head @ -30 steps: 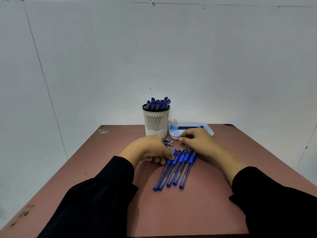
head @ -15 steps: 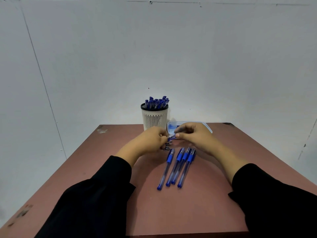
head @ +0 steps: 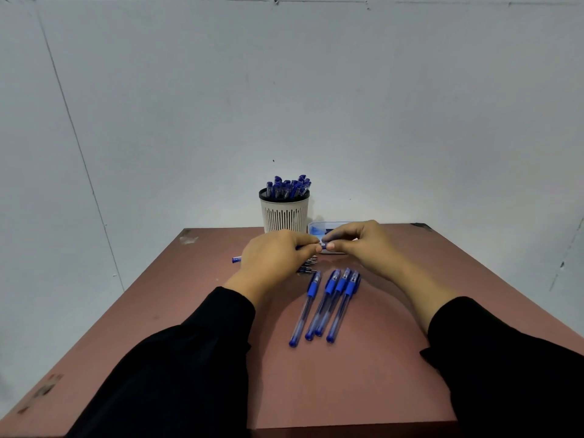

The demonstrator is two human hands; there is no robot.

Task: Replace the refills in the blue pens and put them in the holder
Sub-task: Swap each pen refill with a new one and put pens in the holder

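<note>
Fingertips (head: pixel 330 246) of the right hand (head: pixel 363 248) pinch one end of a blue pen (head: pixel 323 246), while the left hand (head: pixel 278 257) curls round its other end, both just in front of the holder (head: pixel 284 214). If this is the tip being pulled or unscrewed, a slip could drop small parts among the loose refills (head: pixel 308 267) under the left hand. Four more pens (head: pixel 325 306) lie nearer the person than the holder, well clear of the grip. Beside the holder, to its right, sits a tray (head: pixel 316 227), half hidden by the right hand. The holder already looks crowded, so inserting another may snag.
</note>
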